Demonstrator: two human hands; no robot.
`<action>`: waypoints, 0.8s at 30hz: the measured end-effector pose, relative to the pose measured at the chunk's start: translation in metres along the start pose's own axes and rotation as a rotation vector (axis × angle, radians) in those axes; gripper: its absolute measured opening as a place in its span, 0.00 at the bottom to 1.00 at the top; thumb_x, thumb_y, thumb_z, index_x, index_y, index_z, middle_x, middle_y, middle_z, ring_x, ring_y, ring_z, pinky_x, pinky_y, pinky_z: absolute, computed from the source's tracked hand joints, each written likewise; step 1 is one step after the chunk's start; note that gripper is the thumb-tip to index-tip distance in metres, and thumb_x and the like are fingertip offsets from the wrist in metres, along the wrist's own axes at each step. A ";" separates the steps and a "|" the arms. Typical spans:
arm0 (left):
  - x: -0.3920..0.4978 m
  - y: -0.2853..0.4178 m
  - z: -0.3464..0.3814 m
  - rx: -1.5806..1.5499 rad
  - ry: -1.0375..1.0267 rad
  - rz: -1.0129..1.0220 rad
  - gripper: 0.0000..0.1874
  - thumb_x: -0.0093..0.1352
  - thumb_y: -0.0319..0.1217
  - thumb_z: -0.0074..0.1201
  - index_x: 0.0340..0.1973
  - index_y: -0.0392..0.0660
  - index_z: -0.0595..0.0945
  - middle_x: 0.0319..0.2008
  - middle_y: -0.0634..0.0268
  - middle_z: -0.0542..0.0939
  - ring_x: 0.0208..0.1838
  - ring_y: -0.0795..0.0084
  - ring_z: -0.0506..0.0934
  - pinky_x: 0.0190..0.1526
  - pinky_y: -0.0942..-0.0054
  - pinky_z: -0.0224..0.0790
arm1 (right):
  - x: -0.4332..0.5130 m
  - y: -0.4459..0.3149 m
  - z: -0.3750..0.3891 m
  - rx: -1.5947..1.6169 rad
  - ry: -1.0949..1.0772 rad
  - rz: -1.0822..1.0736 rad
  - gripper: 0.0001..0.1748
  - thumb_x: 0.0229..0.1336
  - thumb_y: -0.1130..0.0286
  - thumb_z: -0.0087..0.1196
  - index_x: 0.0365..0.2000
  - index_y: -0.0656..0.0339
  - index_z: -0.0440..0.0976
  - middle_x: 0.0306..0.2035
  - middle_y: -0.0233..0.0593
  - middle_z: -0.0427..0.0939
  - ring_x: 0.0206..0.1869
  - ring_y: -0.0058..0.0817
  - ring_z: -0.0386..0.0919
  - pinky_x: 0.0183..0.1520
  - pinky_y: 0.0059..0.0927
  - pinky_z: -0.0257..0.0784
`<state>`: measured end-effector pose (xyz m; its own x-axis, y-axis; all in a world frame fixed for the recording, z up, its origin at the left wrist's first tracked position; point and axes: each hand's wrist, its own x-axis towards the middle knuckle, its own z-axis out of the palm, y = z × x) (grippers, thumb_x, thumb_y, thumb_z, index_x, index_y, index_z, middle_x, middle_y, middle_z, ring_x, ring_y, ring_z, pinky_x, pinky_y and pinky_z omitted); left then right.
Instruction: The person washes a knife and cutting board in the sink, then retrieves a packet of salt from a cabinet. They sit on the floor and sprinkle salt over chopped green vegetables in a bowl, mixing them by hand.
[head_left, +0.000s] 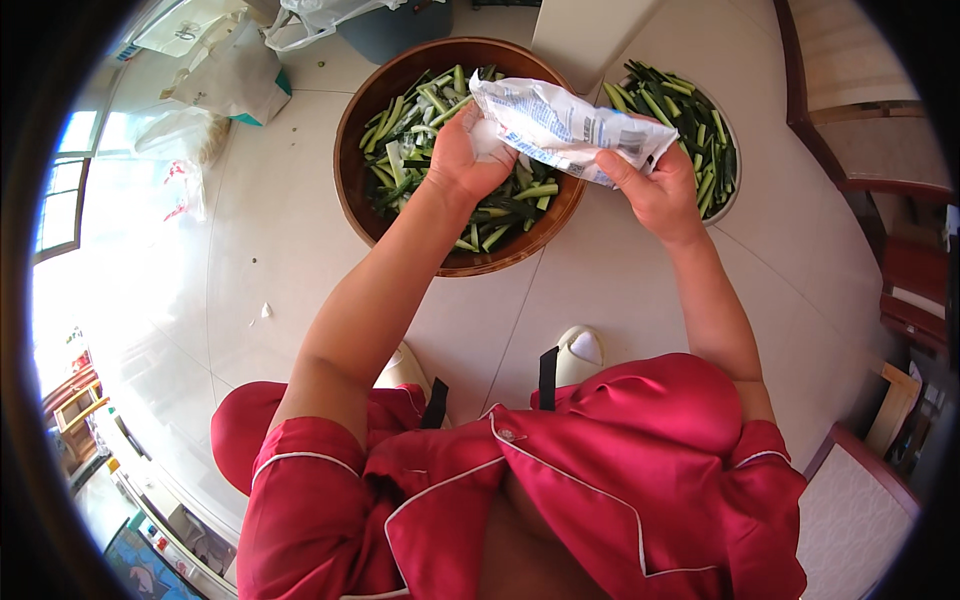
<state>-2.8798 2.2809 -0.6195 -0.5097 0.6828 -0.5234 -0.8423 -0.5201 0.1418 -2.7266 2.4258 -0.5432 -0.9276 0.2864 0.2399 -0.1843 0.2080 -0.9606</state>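
My right hand (660, 191) grips one end of a white plastic packet (574, 124) with blue print and tilts it toward the left. At the packet's other end, my left hand (461, 157) is cupped palm up, with white granules (487, 142), perhaps salt, in the palm. Both lie over a wide brown basin (347, 176) on the floor. Inside it are many cut cucumber strips (536, 193), with white grains on some of them. Right of it stands a smaller pale-rimmed basin (739, 161) filled with more cucumber strips (705, 135), partly hidden by my right hand.
A dark bucket (397, 34) and a pale pillar-like block (581, 41) stand behind the brown basin. A tote bag (232, 75) and plastic bags (184, 139) lie at the left. Wooden chairs (855, 480) are at the right. My slippered feet (581, 360) are below.
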 end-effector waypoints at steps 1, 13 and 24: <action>-0.002 0.000 0.002 -0.006 0.008 -0.006 0.15 0.74 0.35 0.35 0.49 0.41 0.71 0.49 0.60 0.74 0.53 0.62 0.72 0.56 0.63 0.66 | -0.001 0.000 -0.001 -0.032 -0.011 0.003 0.16 0.57 0.75 0.56 0.46 0.65 0.71 0.40 0.32 0.77 0.42 0.17 0.73 0.45 0.23 0.71; 0.007 -0.007 -0.016 -0.006 -0.038 -0.081 0.15 0.74 0.36 0.34 0.47 0.42 0.72 0.46 0.61 0.76 0.50 0.63 0.74 0.55 0.63 0.67 | -0.021 0.016 -0.010 0.239 0.037 0.154 0.17 0.57 0.74 0.56 0.48 0.62 0.71 0.44 0.31 0.77 0.43 0.19 0.74 0.47 0.22 0.69; 0.008 -0.006 -0.020 -0.077 -0.044 -0.155 0.15 0.74 0.37 0.35 0.46 0.40 0.70 0.46 0.58 0.75 0.50 0.60 0.73 0.56 0.61 0.67 | -0.026 0.030 -0.015 0.330 0.141 0.179 0.15 0.58 0.74 0.55 0.47 0.61 0.72 0.43 0.31 0.78 0.44 0.18 0.74 0.49 0.23 0.68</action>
<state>-2.8753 2.2797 -0.6413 -0.3833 0.7789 -0.4963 -0.8963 -0.4434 -0.0036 -2.7030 2.4389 -0.5757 -0.9051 0.4209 0.0596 -0.1396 -0.1618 -0.9769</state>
